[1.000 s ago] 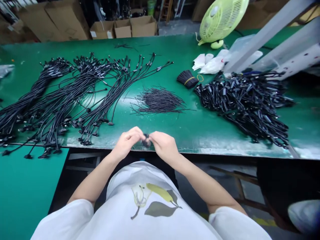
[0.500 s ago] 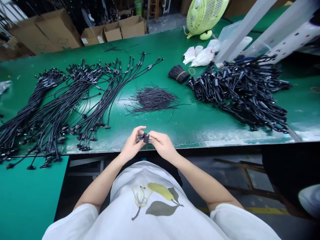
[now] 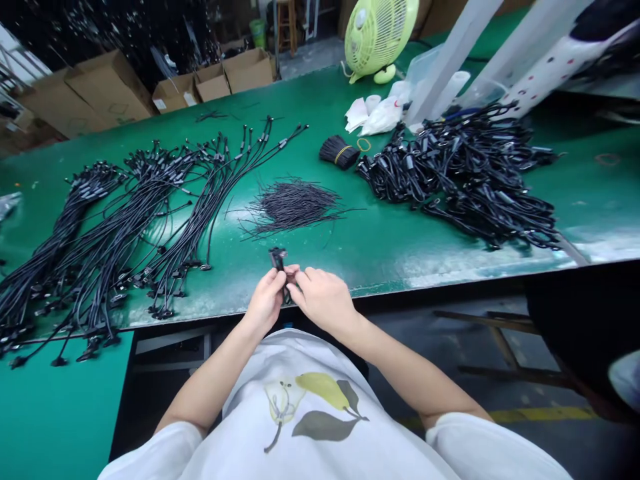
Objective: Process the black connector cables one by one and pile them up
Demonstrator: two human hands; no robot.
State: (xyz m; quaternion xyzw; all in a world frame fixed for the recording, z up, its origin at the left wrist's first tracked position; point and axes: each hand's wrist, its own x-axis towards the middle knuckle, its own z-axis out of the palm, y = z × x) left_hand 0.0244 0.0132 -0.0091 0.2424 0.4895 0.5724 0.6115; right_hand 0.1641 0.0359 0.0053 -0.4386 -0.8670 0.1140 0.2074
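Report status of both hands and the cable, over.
Left hand and right hand both pinch one black cable, end sticking up. Over green table near edge. Loose wire pile ahead, not touching.

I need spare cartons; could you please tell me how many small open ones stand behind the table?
3, past the table's far edge: left carton, middle carton, right carton. Others may be hidden.

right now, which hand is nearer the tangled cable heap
Right. The right hand is below and left of the heap; the left hand is beside it, farther from the heap. Both hold one small black cable.
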